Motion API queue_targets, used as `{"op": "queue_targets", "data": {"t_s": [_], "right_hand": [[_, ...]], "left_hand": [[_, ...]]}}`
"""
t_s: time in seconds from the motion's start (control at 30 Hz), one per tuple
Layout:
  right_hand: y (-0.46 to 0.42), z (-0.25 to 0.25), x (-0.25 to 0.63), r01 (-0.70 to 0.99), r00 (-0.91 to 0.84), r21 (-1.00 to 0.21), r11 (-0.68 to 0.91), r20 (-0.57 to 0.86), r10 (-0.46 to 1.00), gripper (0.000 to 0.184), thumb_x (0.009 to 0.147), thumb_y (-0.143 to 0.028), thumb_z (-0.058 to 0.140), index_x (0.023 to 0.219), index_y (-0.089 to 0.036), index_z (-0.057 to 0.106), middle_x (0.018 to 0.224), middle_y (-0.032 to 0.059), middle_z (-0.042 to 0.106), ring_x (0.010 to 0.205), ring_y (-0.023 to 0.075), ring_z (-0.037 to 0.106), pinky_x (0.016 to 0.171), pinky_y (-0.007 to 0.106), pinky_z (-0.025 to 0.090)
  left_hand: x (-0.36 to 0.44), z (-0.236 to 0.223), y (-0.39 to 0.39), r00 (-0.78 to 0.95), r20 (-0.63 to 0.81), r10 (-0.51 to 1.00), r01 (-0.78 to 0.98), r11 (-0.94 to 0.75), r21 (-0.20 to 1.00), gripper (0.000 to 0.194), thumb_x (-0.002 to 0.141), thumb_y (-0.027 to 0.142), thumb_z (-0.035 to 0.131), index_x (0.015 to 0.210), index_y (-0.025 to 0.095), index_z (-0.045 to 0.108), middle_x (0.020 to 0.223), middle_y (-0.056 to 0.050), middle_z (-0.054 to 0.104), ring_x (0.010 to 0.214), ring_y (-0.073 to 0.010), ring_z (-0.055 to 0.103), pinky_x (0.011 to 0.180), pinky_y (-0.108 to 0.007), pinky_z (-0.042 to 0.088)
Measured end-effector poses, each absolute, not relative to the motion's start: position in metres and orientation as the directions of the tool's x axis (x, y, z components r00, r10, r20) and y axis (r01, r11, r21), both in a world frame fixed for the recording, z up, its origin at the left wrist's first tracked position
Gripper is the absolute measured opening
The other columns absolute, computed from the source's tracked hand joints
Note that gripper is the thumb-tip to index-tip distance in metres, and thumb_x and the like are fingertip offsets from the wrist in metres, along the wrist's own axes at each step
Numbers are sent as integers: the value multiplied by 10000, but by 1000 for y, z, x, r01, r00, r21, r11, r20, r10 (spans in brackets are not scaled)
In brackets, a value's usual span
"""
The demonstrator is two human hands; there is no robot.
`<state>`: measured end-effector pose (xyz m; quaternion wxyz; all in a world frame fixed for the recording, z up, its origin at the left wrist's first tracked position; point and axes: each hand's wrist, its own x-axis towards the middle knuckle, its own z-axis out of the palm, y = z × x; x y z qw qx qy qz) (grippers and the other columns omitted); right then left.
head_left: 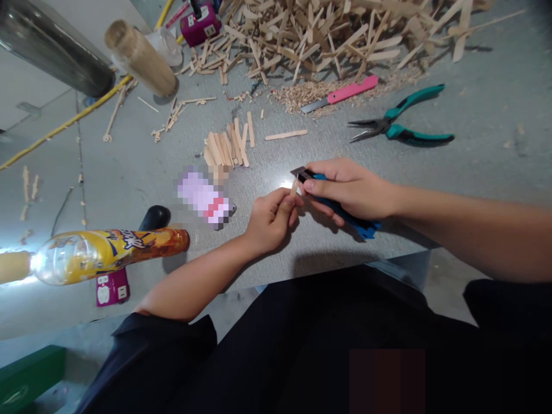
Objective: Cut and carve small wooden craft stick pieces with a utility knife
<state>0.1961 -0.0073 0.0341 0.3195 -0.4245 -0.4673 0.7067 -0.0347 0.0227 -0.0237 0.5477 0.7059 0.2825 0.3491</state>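
My left hand point(272, 221) pinches a short wooden craft stick point(294, 187) upright between thumb and fingers. Wrapped round a blue utility knife point(334, 204), my right hand point(351, 187) has its thumb along the handle. The knife's dark blade is at the top end of the stick, seemingly touching it. Just beyond the hands, one loose craft stick point(286, 135) lies flat on the table. A small bunch of craft sticks point(226, 144) lies to its left. Part of the held stick is hidden by my left fingers.
A large heap of craft sticks point(328, 34) covers the back. Near it lie wood shavings point(297, 96), a pink knife point(352, 90) and teal-handled pliers point(420, 118). To the left are a blurred phone-like object point(202, 195), a yellow-labelled bottle point(121, 253) and a wooden cylinder point(144, 60).
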Motion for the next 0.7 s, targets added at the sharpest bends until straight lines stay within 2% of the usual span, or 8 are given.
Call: {"op": "queue_targets", "data": {"t_s": [0.2,0.47,0.7], "right_hand": [[-1,32,201,-47,-398,-934,-353,-307,865,239,1195,-378,640,999,-256,577,601,-56,589,419,151,558,407,270,517],[-5,34,196,37,-428,-934,-355,-336,839,263,1205,-405,665,1011,-248,580,602,-61,569,446,135,529,421,243,472],[-3,33,198,32,-448,-927,-373,-347,824,279,1188,-402,678,971,-250,588,601,-53,571,434,141,532,404,253,469]], "left_hand": [[-31,-20,17,474,86,877,29,-113,993,478,1204,643,594,1033,221,739,587,71,652,463,-74,552,539,-235,471],[-32,-19,17,481,123,868,93,-190,977,436,1230,576,575,1106,220,794,628,55,691,506,-75,591,567,-234,485],[-31,-19,18,515,161,842,80,-233,969,459,1222,607,566,1031,231,748,608,62,671,489,-77,576,564,-241,490]]}}
